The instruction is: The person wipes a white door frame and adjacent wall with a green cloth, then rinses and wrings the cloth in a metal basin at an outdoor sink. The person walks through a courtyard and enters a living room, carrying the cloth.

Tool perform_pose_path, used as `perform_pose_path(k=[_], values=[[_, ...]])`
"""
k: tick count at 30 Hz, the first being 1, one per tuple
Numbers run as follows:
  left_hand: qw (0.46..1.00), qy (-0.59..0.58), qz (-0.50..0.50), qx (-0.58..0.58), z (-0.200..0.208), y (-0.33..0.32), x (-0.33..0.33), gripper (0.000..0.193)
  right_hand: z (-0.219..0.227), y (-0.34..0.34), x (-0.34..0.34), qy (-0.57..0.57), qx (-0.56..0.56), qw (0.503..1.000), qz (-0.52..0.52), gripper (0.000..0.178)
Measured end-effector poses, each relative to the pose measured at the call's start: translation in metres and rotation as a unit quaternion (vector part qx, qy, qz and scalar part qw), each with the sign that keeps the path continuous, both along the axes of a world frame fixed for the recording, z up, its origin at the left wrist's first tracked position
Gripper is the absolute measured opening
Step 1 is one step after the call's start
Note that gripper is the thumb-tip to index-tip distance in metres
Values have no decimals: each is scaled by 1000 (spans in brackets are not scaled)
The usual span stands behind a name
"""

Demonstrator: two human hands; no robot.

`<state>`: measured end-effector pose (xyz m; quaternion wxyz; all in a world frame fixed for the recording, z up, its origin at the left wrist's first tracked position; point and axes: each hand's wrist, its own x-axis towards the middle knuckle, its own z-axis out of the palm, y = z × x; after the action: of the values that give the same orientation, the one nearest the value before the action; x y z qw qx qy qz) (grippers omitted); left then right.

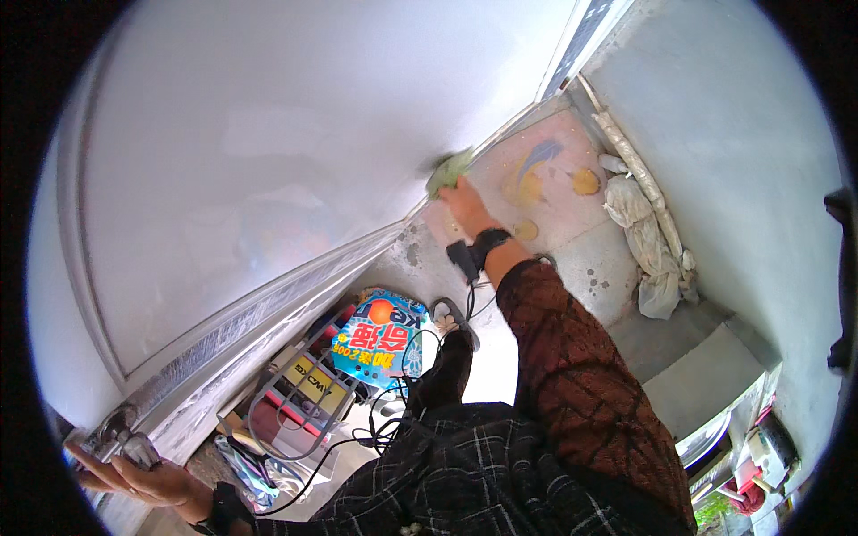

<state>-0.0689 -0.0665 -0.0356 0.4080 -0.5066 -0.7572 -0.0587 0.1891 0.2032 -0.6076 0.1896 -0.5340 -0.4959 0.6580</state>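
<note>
As the head view takes in both bare hands, count is two: one right hand (466,207), one left hand (156,483). Task items: one green cloth (449,173), one white door panel (268,179), one metal handle (134,446).

Right hand: fingers closed on the cloth; outline slightly blurred. Cloth lies just beyond the fingertips, toward the upper left of the hand, against the panel near its lower edge. A dark smudge-like patch, shadow or mark (cannot tell which), sits beside it on the panel.

Left hand: fingers stretched out and apart, at the lower left. Handle is just beside it; contact cannot be confirmed.

Wristbands: two, dark, one per wrist. Black box-shaped device (462,262): one, beside the right wrist, with a cable running down from it.

Surroundings, counted: one blue printed bag (380,338) at a grey wire rack (268,399); one yellow-fronted box (315,386) within the rack; one shoe (453,320) to the right of the bag; one pinkish floor mat (563,210) with blue and yellow figures; one pale plastic-wrapped bundle (645,237) on the floor by the right-hand wall (724,116), alongside one long pole (628,152).
</note>
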Motion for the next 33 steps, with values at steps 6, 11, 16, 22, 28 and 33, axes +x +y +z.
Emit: perform_pose_path(k=[6, 11, 16, 22, 28, 33], values=[[998, 51, 5, -27, 0, 26, 20, 67, 35, -96, 12, 186, -198, 960, -74, 31], [999, 10, -20, 48, 2, 30, 36, 68, 79, -142, 71, 130, -100, 986, 26, 34], [980, -77, -156, 92, 6, 10, 51, 67, 111, -174, 121, 80, -28, 996, 16, 35], [831, -284, -470, -88, -35, -15, 86, 51, 175, -188, 163, 179, -5, 982, -67, 33], [595, -750, -179, -229, -160, 60, 162, 48, 236, -163, 178, 257, 13, 964, -67, 42], [343, -893, 74, -280, -232, 109, 246, 58, 268, -150, 207, 284, 78, 956, -3, 49]])
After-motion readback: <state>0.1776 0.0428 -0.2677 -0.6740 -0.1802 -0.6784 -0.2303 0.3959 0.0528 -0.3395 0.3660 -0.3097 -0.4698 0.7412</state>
